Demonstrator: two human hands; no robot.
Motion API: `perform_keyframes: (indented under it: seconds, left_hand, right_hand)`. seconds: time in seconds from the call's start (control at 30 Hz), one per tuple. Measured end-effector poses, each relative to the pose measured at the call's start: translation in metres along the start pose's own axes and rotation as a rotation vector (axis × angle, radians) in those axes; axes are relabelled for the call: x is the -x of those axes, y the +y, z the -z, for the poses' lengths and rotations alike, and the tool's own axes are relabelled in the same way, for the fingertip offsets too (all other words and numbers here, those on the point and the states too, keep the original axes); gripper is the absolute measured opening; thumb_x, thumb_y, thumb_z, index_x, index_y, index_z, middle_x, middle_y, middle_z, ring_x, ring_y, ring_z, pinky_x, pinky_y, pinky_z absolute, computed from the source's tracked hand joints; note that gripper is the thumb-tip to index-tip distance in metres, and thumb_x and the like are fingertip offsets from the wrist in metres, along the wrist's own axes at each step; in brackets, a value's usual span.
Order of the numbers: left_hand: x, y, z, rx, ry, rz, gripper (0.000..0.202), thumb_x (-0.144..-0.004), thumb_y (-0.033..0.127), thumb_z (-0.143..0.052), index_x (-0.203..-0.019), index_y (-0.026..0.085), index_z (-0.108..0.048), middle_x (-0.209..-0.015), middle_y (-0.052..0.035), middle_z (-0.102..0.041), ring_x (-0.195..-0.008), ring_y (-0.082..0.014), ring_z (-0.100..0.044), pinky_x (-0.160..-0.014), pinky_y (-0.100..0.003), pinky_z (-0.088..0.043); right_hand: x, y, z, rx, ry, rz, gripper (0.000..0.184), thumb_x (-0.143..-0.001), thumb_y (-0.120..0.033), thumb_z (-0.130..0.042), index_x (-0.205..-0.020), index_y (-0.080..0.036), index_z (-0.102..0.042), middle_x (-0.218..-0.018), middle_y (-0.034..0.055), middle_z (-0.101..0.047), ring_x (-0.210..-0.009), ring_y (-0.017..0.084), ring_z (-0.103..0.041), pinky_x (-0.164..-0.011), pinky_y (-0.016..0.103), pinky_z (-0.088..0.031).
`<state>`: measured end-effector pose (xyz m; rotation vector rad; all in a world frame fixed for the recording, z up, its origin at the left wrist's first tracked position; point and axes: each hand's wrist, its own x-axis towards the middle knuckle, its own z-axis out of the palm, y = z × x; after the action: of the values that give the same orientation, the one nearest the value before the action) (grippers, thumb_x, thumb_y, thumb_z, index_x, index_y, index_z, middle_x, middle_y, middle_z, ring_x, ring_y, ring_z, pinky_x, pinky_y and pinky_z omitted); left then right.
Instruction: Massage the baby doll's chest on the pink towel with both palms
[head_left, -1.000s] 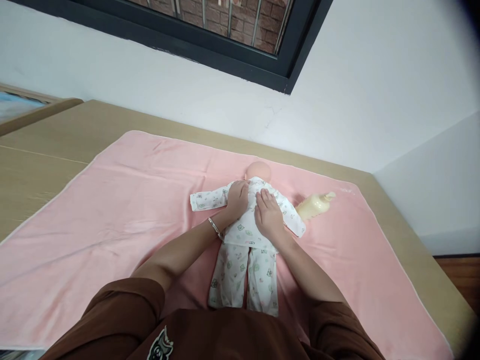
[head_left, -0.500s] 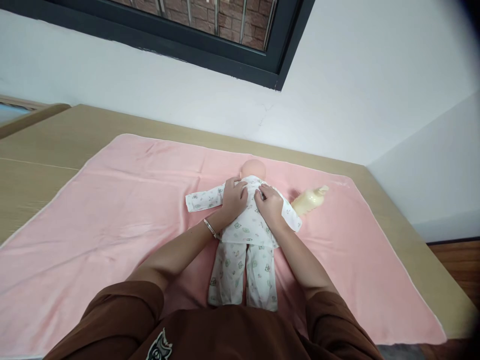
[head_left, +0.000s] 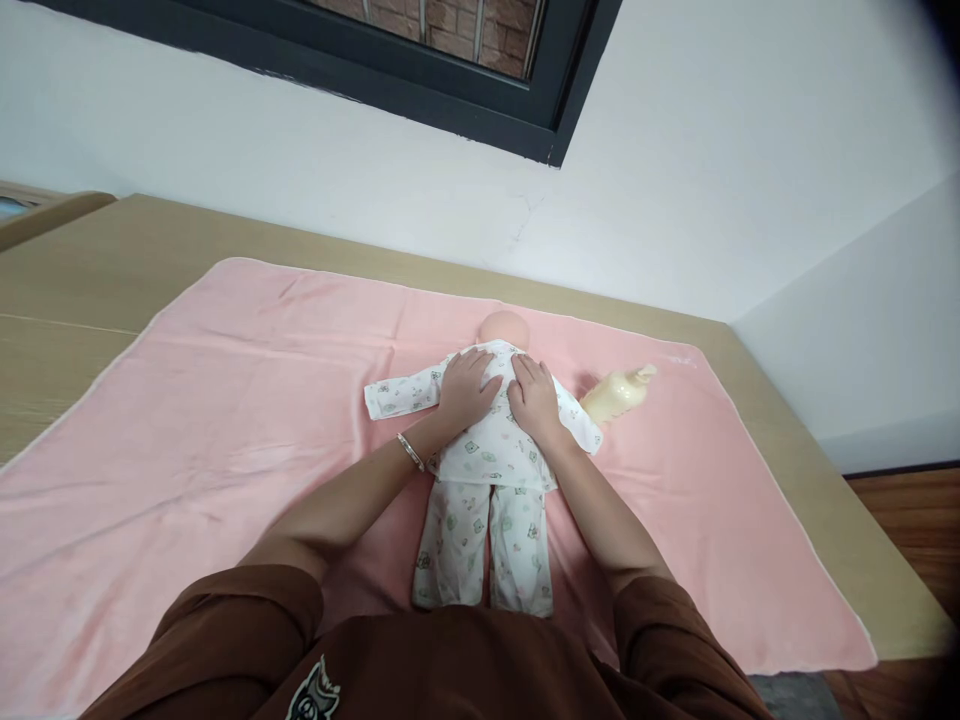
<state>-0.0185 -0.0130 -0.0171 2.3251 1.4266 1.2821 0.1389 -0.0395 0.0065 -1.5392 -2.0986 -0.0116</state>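
A baby doll (head_left: 504, 328) lies stretched out on a pink blanket (head_left: 300, 330), its bald head toward the wall. It wears a white printed top (head_left: 491, 455) and matching trousers (head_left: 453, 540). My left hand (head_left: 466, 388) rests flat on the left side of the upper torso, fingers extended. On the right side of the torso lies my right hand (head_left: 534, 397), also flat with fingers stretched out. Neither hand holds anything. Close to the doll's right-hand sleeve, a bottle of pale yellow liquid (head_left: 616, 394) lies tilted on the blanket.
The blanket covers much of a light wooden table (head_left: 187, 225). Behind stands a white wall (head_left: 420, 210) with a dark window frame (head_left: 450, 105) low above the table. Wooden flooring (head_left: 907, 515) shows past the right edge.
My fingers were bent at the top's upper chest; now both hands lie flatter with fingers straightened on the cloth. The view has shifted slightly. The doll and bottle stay in place.
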Motion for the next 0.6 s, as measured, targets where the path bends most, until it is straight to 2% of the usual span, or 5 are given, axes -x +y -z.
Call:
perform_keyframes:
  seconds: [0.1, 0.23, 0.37, 0.47, 0.6]
  left_hand:
    - [0.001, -0.001, 0.001, 0.051, 0.025, -0.05, 0.033, -0.088, 0.033, -0.056, -0.118, 0.021, -0.061, -0.123, -0.0101, -0.066, -0.12, -0.0257, -0.058, -0.109, -0.047, -0.039]
    - [0.004, 0.004, 0.005, 0.051, 0.056, -0.038, 0.021, -0.09, 0.03, -0.053, -0.103, 0.022, -0.065, -0.107, -0.0092, -0.069, -0.108, -0.0241, -0.061, -0.1, -0.043, -0.047]
    - [0.006, 0.009, 0.008, -0.009, 0.105, 0.019, 0.016, -0.088, 0.03, -0.055, -0.092, 0.02, -0.066, -0.097, -0.0103, -0.068, -0.1, -0.0253, -0.061, -0.092, -0.042, -0.049]
    - [0.005, 0.008, 0.007, -0.035, 0.093, 0.056, 0.021, -0.086, 0.03, -0.055, -0.101, 0.018, -0.065, -0.103, -0.0114, -0.068, -0.103, -0.027, -0.06, -0.094, -0.043, -0.047]
    - [0.0, 0.004, 0.004, 0.007, 0.016, 0.017, 0.032, -0.086, 0.027, -0.052, -0.115, 0.018, -0.062, -0.12, -0.0115, -0.066, -0.115, -0.0278, -0.057, -0.104, -0.046, -0.042]
  right_hand:
    - [0.003, 0.0, -0.002, -0.04, 0.022, 0.008, 0.049, -0.087, -0.015, -0.039, -0.132, -0.011, -0.057, -0.14, 0.014, -0.055, -0.135, 0.028, -0.046, -0.118, 0.051, -0.027]
    - [0.009, -0.004, -0.006, -0.088, 0.188, -0.034, 0.039, -0.086, -0.019, -0.044, -0.115, -0.018, -0.069, -0.126, 0.0086, -0.066, -0.121, 0.024, -0.06, -0.112, 0.045, -0.04]
    - [0.015, -0.01, -0.007, -0.081, 0.3, -0.15, 0.034, -0.089, -0.024, -0.044, -0.107, -0.018, -0.072, -0.116, 0.0091, -0.072, -0.114, 0.023, -0.065, -0.103, 0.041, -0.05]
    - [0.014, -0.009, -0.005, -0.073, 0.24, -0.154, 0.038, -0.089, -0.024, -0.043, -0.116, -0.016, -0.069, -0.125, 0.0103, -0.068, -0.121, 0.024, -0.06, -0.108, 0.041, -0.045]
    - [0.007, 0.0, -0.003, -0.083, 0.049, -0.069, 0.049, -0.089, -0.02, -0.039, -0.135, -0.015, -0.055, -0.145, 0.0105, -0.051, -0.138, 0.027, -0.043, -0.117, 0.052, -0.03]
